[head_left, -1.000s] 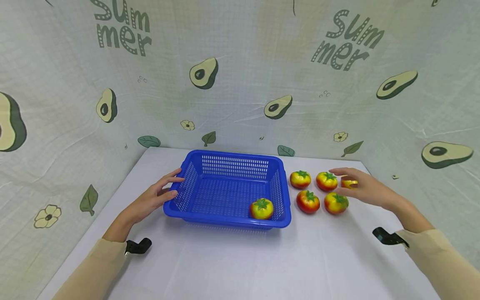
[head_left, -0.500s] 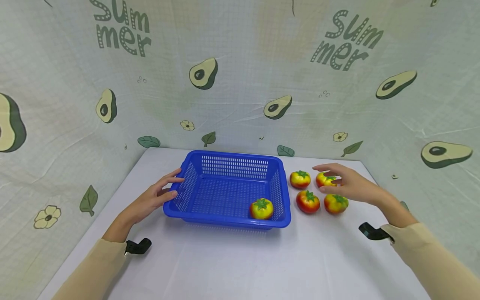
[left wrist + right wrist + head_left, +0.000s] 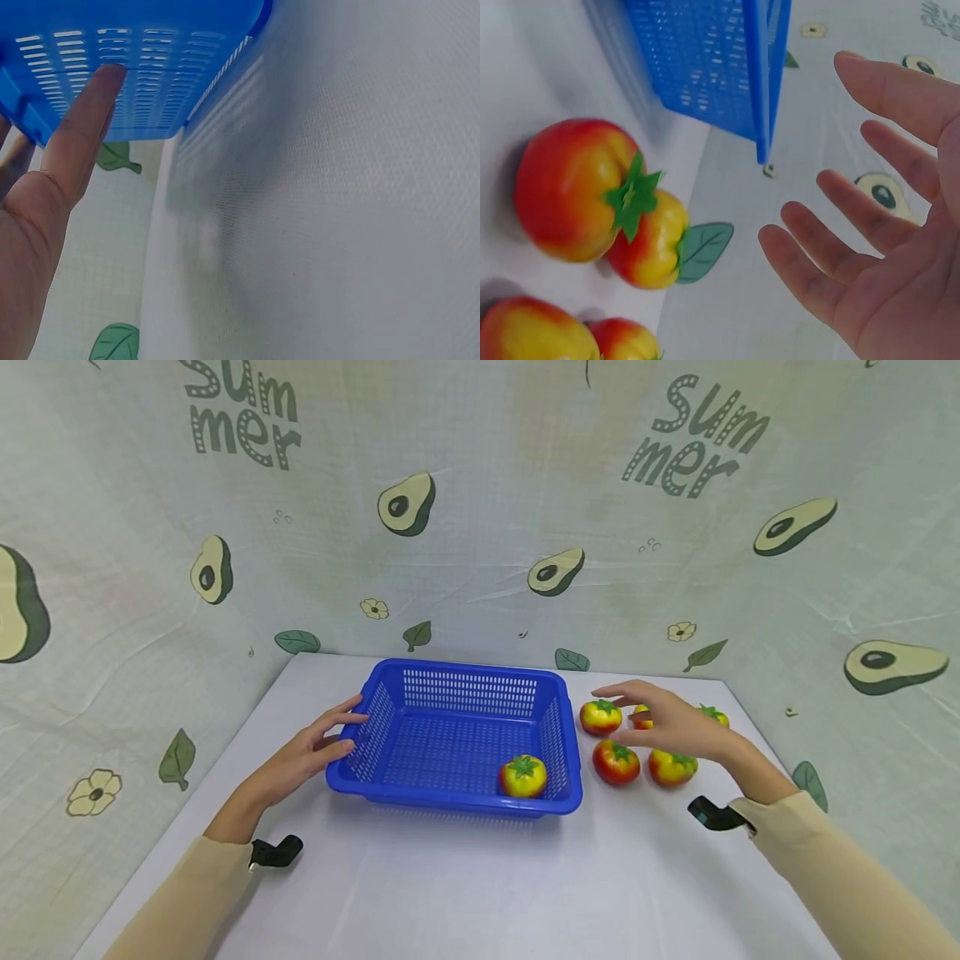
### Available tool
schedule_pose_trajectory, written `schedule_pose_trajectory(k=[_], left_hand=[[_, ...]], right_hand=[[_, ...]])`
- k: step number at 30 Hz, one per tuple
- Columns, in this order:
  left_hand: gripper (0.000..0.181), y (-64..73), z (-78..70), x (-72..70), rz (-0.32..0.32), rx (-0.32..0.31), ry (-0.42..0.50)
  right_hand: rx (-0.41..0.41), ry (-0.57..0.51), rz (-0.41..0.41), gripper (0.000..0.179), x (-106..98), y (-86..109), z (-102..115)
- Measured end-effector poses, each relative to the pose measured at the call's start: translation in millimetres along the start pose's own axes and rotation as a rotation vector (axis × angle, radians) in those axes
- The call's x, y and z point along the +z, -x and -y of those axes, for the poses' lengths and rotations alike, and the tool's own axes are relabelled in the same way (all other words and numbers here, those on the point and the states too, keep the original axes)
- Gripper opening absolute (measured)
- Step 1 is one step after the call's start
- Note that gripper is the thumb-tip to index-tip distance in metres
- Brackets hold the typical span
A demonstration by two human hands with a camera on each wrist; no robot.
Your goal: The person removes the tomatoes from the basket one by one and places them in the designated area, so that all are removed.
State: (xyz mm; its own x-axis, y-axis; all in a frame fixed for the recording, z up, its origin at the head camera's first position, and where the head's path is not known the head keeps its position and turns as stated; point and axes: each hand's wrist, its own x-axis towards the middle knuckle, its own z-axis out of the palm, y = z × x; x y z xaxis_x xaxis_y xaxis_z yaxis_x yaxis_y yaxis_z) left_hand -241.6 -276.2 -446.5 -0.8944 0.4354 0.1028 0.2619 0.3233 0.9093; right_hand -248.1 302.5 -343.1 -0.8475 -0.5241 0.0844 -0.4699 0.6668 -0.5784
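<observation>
A blue plastic basket (image 3: 465, 806) stands on the table, with one red-and-yellow toy tomato (image 3: 523, 778) in its front right corner. My left hand (image 3: 300, 758) touches the basket's left side with its fingers extended; in the left wrist view one straight digit lies against the slotted wall (image 3: 154, 56). Right of the basket, my right hand (image 3: 671, 722) hovers with spread fingers, holding nothing. Its fingertips are nearest the back left tomato (image 3: 600, 720). Below it sit a redder tomato (image 3: 616, 763) and a greener one (image 3: 672, 768). The hand partly covers two more behind.
White cloth covers the table (image 3: 450, 893). A pale curtain (image 3: 480, 527) printed with avocados and leaves rises behind it and at both sides. The basket's right rim (image 3: 572, 752) stands close to the left pair of tomatoes.
My right hand has moved left across the tomatoes toward the basket, uncovering part of the far right tomato. The left hand, basket and tomatoes have stayed in place.
</observation>
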Motion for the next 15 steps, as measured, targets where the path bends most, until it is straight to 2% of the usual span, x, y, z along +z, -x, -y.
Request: schedule_pose_trajectory(k=[15], left_hand=[[0.049,-0.2,1.1,-0.7,0.007,0.005,0.011]], right_hand=[[-0.084,-0.065,0.142,0.063,18,-38.6,24]])
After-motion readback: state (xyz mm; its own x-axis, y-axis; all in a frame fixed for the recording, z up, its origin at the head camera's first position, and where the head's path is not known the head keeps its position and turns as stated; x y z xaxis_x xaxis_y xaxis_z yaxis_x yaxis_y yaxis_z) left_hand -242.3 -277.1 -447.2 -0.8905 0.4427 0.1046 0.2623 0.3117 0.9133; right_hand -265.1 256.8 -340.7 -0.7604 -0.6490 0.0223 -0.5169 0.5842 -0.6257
